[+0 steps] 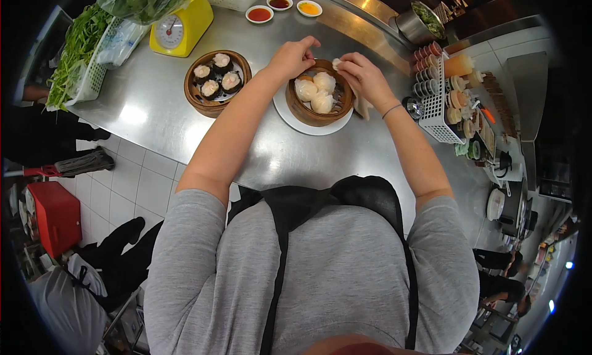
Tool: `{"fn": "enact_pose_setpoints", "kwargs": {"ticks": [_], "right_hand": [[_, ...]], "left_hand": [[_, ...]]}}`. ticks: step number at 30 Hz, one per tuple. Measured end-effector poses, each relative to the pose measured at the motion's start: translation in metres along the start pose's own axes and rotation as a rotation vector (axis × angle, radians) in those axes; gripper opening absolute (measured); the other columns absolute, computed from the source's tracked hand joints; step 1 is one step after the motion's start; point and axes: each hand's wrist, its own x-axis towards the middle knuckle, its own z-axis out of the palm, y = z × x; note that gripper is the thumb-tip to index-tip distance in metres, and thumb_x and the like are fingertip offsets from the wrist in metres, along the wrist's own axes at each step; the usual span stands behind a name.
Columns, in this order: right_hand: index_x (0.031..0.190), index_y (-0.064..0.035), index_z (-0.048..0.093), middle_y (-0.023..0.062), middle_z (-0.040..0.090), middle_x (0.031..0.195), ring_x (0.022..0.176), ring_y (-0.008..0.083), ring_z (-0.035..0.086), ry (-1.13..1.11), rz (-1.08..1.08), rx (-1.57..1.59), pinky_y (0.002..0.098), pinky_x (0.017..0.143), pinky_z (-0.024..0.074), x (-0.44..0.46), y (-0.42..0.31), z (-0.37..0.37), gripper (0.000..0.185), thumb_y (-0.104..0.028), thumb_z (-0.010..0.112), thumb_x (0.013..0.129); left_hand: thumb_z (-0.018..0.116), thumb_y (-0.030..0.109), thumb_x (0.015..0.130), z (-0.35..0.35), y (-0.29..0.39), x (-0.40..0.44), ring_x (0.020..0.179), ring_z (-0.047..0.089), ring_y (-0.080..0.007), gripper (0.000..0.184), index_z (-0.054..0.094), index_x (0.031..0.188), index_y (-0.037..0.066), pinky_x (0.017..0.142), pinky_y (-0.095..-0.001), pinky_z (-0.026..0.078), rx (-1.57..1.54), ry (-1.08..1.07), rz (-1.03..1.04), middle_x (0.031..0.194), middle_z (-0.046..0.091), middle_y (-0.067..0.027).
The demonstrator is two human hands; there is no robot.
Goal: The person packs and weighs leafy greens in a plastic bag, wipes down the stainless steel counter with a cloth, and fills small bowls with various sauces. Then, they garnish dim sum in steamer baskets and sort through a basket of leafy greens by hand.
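Bamboo steamer (300, 115) sat on plate (317, 131), sauce dishes (259, 15) beyond.
Three dumplings (322, 102) inside; right hand (366, 81) pinched pale piece (337, 64) at rim; left hand's (292, 60) grip unclear.

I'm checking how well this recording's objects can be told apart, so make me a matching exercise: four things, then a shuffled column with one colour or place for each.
1. Scale
2. Plate
3. Box
4. Pale dumplings

A. Red
B. Under the steamer that is between the left hand and right hand
C. Inside that same steamer
D. Yellow

Right pairs: 1-D, 2-B, 3-A, 4-C
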Motion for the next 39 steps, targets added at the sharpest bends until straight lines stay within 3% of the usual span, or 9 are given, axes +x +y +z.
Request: {"fn": "enact_pose_setpoints", "kwargs": {"ticks": [2,6,9,17,27,32,35,38,39], "right_hand": [[0.089,-0.0109,0.061,0.003,0.054,0.103,0.091,0.0231,0.054,-0.064,-0.217,-0.144,0.0334,0.075,0.0457,0.009,0.003,0.004,0.011,-0.014,0.059,0.078],[0.093,-0.0126,0.064,0.0019,0.051,0.107,0.095,0.0229,0.051,-0.198,-0.24,-0.381,0.0354,0.077,0.0453,0.012,-0.006,0.004,0.017,-0.013,0.057,0.078],[0.095,-0.0121,0.065,0.0031,0.049,0.107,0.098,0.0246,0.048,-0.367,0.048,-0.481,0.0372,0.079,0.0451,0.009,-0.026,0.0,0.021,-0.011,0.053,0.078],[0.094,-0.0072,0.065,0.013,0.048,0.107,0.097,0.0301,0.053,-0.518,0.313,-0.349,0.0401,0.084,0.045,-0.006,-0.032,-0.003,0.022,-0.01,0.049,0.079],[0.09,-0.0078,0.066,0.0133,0.054,0.098,0.095,0.0312,0.055,-0.693,0.266,-0.327,0.0381,0.081,0.0446,-0.004,-0.04,-0.016,0.019,-0.014,0.051,0.081],[0.085,-0.01,0.068,0.0126,0.051,0.095,0.09,0.0288,0.056,-0.859,0.157,-0.028,0.0371,0.079,0.0446,0.004,-0.025,-0.027,0.015,-0.015,0.055,0.078],[0.084,-0.0103,0.068,0.0137,0.05,0.096,0.09,0.0291,0.056,-0.687,0.287,-0.205,0.0372,0.079,0.0446,0.017,-0.018,-0.032,0.015,-0.014,0.055,0.077],[0.084,-0.0104,0.068,0.0132,0.051,0.097,0.091,0.0293,0.056,-0.733,0.274,-0.332,0.0378,0.078,0.0449,0.015,-0.032,-0.022,0.015,-0.014,0.055,0.077],[0.093,-0.0017,0.061,0.0157,0.056,0.107,0.093,0.0313,0.058,-0.72,0.268,-0.4,0.0396,0.078,0.0464,0.011,-0.033,-0.015,0.019,-0.013,0.05,0.081]], "left_hand": [[0.065,0.007,0.074,0.001,-0.001,0.001,0.075,0.063,-0.0222,0.038,0.051,0.11,0.009,0.07,-0.0327,0.05,0.007,-0.005,0.011,0.081,0.065,-0.0079],[0.065,0.006,0.074,-0.001,-0.001,0.001,0.074,0.062,-0.0225,0.038,0.051,0.109,0.009,0.07,-0.0332,0.05,0.032,0.006,0.066,0.079,0.064,-0.0077],[0.065,0.005,0.073,-0.001,-0.002,0.001,0.073,0.062,-0.0224,0.037,0.051,0.108,0.008,0.068,-0.0331,0.05,0.033,0.0,0.07,0.077,0.064,-0.0077],[0.064,0.005,0.073,0.005,-0.002,0.002,0.07,0.062,-0.0226,0.036,0.049,0.106,0.008,0.064,-0.0337,0.049,0.005,0.012,0.024,0.075,0.063,-0.0079],[0.062,0.005,0.072,0.014,0.003,0.0,0.07,0.059,-0.0262,0.031,0.048,0.099,0.009,0.061,-0.0379,0.046,0.159,0.084,0.036,0.071,0.059,-0.0071],[0.063,0.006,0.071,0.013,0.002,0.001,0.074,0.059,-0.0268,0.031,0.048,0.098,0.009,0.063,-0.0386,0.046,0.197,0.076,0.047,0.074,0.06,-0.0064],[0.065,0.011,0.073,0.013,-0.002,0.0,0.076,0.059,-0.0265,0.027,0.053,0.097,0.01,0.065,-0.0387,0.047,0.235,0.069,0.041,0.074,0.06,-0.0064],[0.063,0.024,0.077,0.007,-0.002,0.0,0.079,0.06,-0.0264,0.021,0.06,0.093,0.01,0.069,-0.0392,0.047,0.435,0.092,0.069,0.077,0.062,-0.0072],[0.06,0.029,0.079,0.003,0.005,0.001,0.081,0.061,-0.0258,0.021,0.062,0.09,0.011,0.071,-0.0401,0.046,0.517,-0.036,-0.017,0.08,0.063,-0.0074]]}}
